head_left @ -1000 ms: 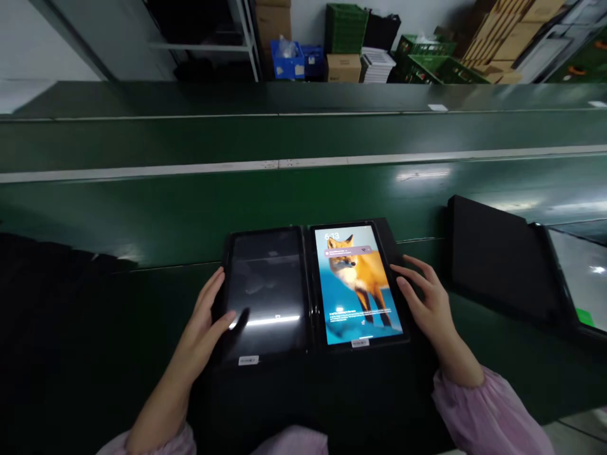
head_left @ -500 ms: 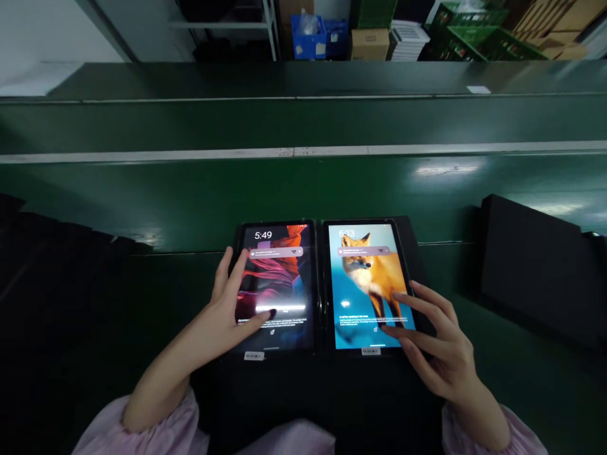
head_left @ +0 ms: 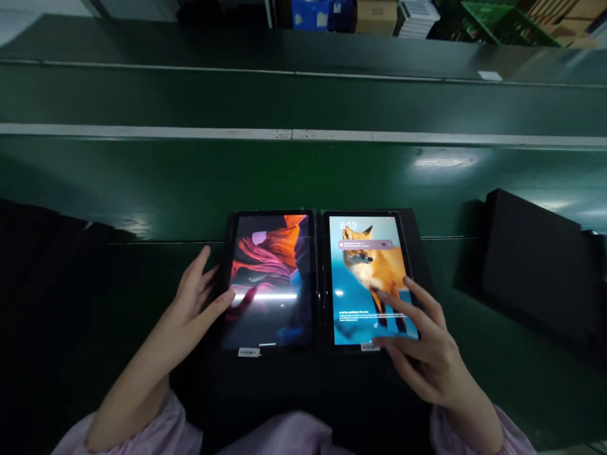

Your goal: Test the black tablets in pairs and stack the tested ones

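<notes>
Two lit tablets lie side by side in front of me. On the left tablet a dark wallpaper with red and purple folds shows. Beside its left edge my left hand is open, thumb at the screen's edge and fingers apart. The right tablet displays a fox on blue, the time 6:13 and a notification bar. My right hand is open over its lower right part, fingers spread across the screen; whether they press the glass I cannot tell. Small white labels stick out at the tablets' lower edges.
A black box stands on the green table at the right. Dark objects lie along the left side. Beyond the far ledge are a blue bin, a cardboard box and green crates.
My left hand has drawn back left off the left tablet's screen. Its clock and notification are gone, leaving only the wallpaper. My right hand has shifted slightly left and down over the fox screen.
</notes>
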The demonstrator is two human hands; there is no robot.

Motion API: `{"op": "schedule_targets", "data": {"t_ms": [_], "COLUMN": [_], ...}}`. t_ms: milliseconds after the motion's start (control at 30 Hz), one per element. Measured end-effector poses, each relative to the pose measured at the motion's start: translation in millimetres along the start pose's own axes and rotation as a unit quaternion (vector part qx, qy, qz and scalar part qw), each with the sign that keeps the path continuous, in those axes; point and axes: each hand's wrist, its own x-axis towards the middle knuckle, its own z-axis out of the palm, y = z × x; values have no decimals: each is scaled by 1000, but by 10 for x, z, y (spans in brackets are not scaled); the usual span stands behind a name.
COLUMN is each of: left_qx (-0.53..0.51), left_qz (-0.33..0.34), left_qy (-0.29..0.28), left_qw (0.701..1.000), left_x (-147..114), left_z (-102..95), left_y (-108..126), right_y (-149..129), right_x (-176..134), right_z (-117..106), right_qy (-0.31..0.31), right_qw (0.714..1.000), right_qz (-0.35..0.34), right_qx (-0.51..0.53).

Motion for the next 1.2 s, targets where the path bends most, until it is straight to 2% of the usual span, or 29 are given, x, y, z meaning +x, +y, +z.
{"op": "schedule_targets", "data": {"t_ms": [133, 200, 300, 533, 733, 800, 867, 933, 1000, 1100, 1200], "left_qx": [50, 81, 88, 132, 261, 281, 270, 226, 157, 97, 166], "left_qz": [-18, -27, -21, 36, 139, 136, 110, 60, 9, -5, 56], "left_qy": [-73, -105, -123, -135, -98, -86, -50, 0, 24, -16, -66], "left_qw": [996, 991, 988, 981, 950, 946, 955, 972, 987, 995, 982], "left_x": [-59, -75, -74, -98, -270, -310, -310, -276, -231, -199, -231], "left_z": [-161, -224, -291, -346, -102, 4, 86, 124, 112, 36, -18], "left_y": [-137, -202, -278, -436, -313, -207, -92, 4, 54, 29, -60], "right_y": [66, 73, 48, -57, -126, -128, -117, -98, -76, -54, -48], "right_x": [8, 11, 24, 85, 136, 142, 139, 129, 117, 101, 94], "right_z": [11, 1, -7, 18, 37, 41, 39, 32, 27, 28, 33], "right_qy": [63, 81, 77, 61, 60, 59, 61, 66, 75, 83, 84], "right_qw": [993, 993, 995, 998, 998, 998, 998, 998, 997, 996, 996], "right_qz": [52, 57, 43, -14, -20, -20, -17, -17, -18, -18, -22], "right_qx": [-82, -71, -45, -20, 9, 12, 8, 3, 1, 3, 3]}}
